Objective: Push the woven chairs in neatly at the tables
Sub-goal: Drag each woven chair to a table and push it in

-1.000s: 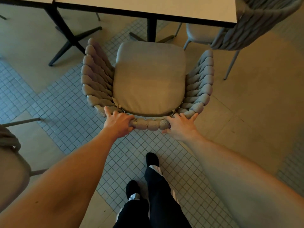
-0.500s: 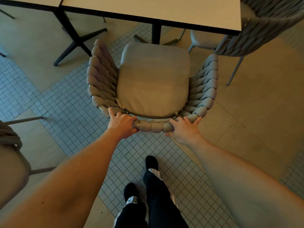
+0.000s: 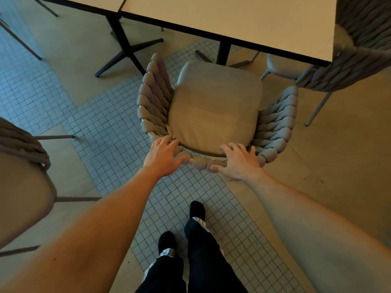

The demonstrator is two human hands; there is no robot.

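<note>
A woven chair (image 3: pixel 275 132) with a beige seat cushion (image 3: pixel 215 111) faces the cream table (image 3: pixel 232 24); the cushion's front edge lies just at the table's black-rimmed edge. My left hand (image 3: pixel 163 157) rests on the left part of the chair's braided back rim, fingers spread and fairly straight. On the right part of the same rim lies my right hand (image 3: pixel 239 161), fingers also spread, thumb along the rim's outer side. Neither hand is curled round the rim.
A second woven chair (image 3: pixel 359 60) stands at the table's right corner. Another chair (image 3: pixel 21 166) is close on my left. A neighbouring table (image 3: pixel 84 2) with black pedestal legs (image 3: pixel 127 51) is at the upper left. My feet (image 3: pixel 196 210) stand on small floor tiles.
Both hands have loosened from a grip on the back rim to spread fingers. The chair sits slightly nearer the table, and the view has shifted left.
</note>
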